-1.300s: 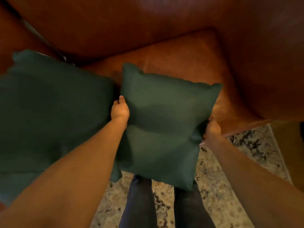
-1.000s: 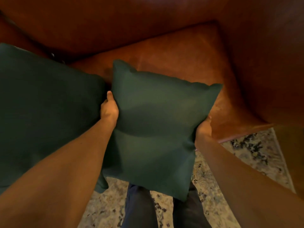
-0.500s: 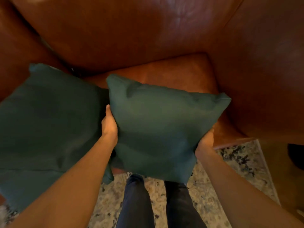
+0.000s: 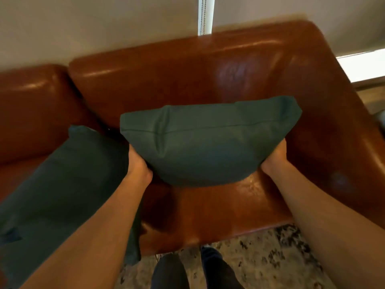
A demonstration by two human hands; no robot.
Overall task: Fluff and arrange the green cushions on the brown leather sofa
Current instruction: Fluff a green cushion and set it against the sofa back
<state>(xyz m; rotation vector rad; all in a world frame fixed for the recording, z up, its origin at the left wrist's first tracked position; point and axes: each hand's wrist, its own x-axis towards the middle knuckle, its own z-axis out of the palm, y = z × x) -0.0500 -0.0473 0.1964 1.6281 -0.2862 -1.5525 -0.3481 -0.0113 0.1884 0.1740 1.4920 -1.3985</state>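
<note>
I hold a green cushion (image 4: pixel 208 142) between both hands over the seat of the brown leather sofa (image 4: pixel 218 205), close to its backrest. The cushion is tilted so its seamed top edge faces me. My left hand (image 4: pixel 137 165) grips its left side and my right hand (image 4: pixel 275 157) grips its right side; my fingers are hidden behind the fabric. A second, larger green cushion (image 4: pixel 62 184) lies flat on the seat to the left, partly under my left forearm.
The sofa's right armrest (image 4: pixel 343 142) rises beside the held cushion. A pale wall and a window blind with a bead chain (image 4: pixel 203 15) stand behind the backrest. A patterned rug (image 4: pixel 270 257) and my legs (image 4: pixel 187 272) are below the seat's front edge.
I have lifted the cushion up and away from me toward the backrest, and tipped it so its top edge shows. My view has risen; the wall is now visible.
</note>
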